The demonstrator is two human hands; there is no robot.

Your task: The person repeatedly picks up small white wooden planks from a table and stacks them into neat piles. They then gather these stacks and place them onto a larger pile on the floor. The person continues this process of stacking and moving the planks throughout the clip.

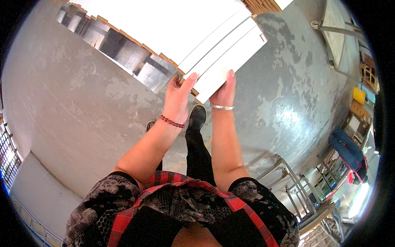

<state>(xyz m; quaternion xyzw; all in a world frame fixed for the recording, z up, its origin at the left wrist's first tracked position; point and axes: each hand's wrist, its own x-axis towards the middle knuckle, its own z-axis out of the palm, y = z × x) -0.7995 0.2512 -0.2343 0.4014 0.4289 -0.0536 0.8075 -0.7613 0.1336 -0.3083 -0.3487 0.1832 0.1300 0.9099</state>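
Observation:
A long white board (236,55) lies along the right side of a broad stack of white boards (164,29) with brown edges. My left hand (176,96), with a dark red bead bracelet at the wrist, is closed on the board's near end. Its thumb lies on top, and its fingers curl round the left side. On the board's right edge, my right hand (224,92) grips with the thumb up. The fingers of that hand are mostly hidden beneath the board. A silver bangle circles the right wrist.
Shiny grey and dark surfaces (119,47) show under the stack's left edge. Brown strips (261,6) lie beyond it. A metal frame (288,177) stands at the lower right, near a dark blue padded item (347,148). A pale panel on a wheeled frame (335,37) is at the upper right.

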